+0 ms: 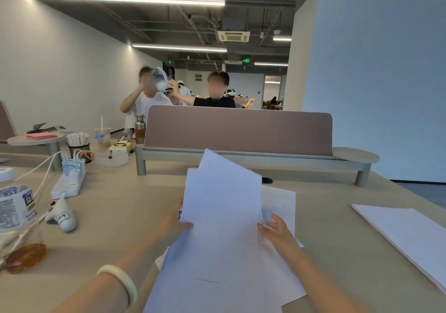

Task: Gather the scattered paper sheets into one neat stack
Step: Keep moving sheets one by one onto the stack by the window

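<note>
White sheets (222, 216), hand-labelled controller (63, 217)

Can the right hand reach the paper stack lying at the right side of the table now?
Probably yes. The right hand is open, and only bare table lies between it and the paper stack; the left hand holds the sheets.

Left hand (177, 223) in a pinch; right hand (277, 231) loosely splayed.
</note>
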